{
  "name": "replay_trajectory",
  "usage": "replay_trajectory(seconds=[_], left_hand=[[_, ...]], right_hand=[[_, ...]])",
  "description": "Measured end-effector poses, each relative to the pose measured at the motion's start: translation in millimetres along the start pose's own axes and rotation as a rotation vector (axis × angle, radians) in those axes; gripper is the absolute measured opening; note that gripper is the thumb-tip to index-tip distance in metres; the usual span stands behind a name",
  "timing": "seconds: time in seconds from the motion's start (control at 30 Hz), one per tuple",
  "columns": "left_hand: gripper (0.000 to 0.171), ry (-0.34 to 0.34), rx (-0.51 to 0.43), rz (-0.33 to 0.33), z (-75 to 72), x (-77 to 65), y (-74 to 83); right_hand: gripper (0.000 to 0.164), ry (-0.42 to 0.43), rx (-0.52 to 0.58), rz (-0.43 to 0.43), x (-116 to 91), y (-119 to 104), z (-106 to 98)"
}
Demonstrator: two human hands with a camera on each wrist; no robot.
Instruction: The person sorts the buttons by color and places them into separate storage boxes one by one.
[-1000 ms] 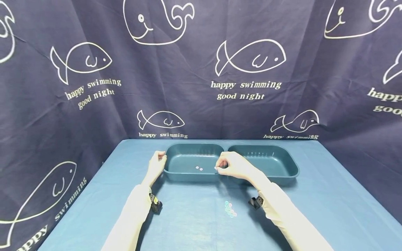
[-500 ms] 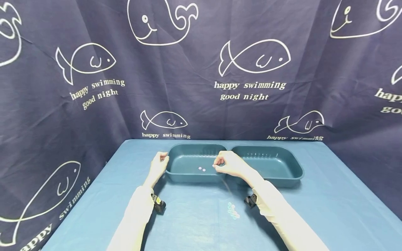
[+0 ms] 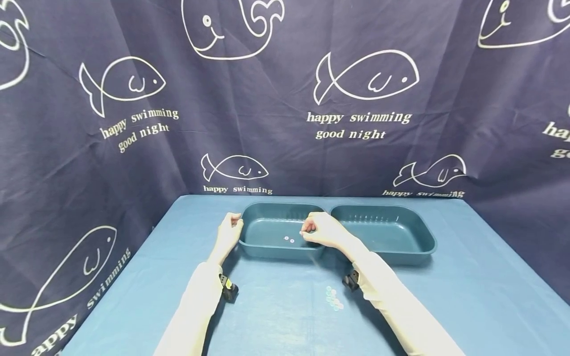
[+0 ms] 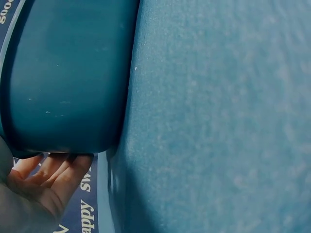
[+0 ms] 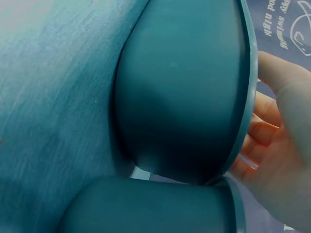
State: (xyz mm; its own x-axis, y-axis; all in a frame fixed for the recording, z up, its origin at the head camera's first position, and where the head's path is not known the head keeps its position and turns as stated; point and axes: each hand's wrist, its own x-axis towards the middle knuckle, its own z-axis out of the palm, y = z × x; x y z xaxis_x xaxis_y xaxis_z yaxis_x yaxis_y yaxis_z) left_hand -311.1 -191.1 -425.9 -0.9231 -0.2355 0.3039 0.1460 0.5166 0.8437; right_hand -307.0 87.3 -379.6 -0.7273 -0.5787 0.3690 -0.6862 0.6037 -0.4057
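Note:
In the head view my left hand (image 3: 228,235) rests at the left end of the left teal bin (image 3: 285,253). Its fingers (image 4: 65,182) lie fairly straight against the bin's outer end wall in the left wrist view. Over the same bin's right end, my right hand (image 3: 325,230) pinches a tiny pale pink button (image 3: 302,233) between thumb and fingertips; the right wrist view hides the fingertips behind the rim. Two small pinkish buttons (image 3: 292,241) lie on that bin's floor. Several pale green and pink buttons (image 3: 333,298) sit in a cluster on the table in front.
A second teal bin (image 3: 383,230) stands close against the first on the right, partly behind my right forearm. Both rest near the back of the blue-covered table (image 3: 276,316). A dark curtain (image 3: 285,123) with white fish drawings hangs behind.
My right hand has shifted slightly left over the left bin, still pinching the button. The left hand keeps its place at the bin's end. The head view has turned a little.

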Motion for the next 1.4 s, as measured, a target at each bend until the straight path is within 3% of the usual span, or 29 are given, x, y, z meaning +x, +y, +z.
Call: replay_trajectory(seconds=[0.23, 1.4], left_hand=[[0.022, 0.019, 0.005, 0.014, 0.2, -0.5, -0.2], [0.022, 0.034, 0.019, 0.042, 2.3, -3.7, -2.8]], right_hand=[[0.005, -0.018, -0.053, 0.033, 8, 3, 3], [0.005, 0.009, -0.168, 0.023, 16, 11, 16]])
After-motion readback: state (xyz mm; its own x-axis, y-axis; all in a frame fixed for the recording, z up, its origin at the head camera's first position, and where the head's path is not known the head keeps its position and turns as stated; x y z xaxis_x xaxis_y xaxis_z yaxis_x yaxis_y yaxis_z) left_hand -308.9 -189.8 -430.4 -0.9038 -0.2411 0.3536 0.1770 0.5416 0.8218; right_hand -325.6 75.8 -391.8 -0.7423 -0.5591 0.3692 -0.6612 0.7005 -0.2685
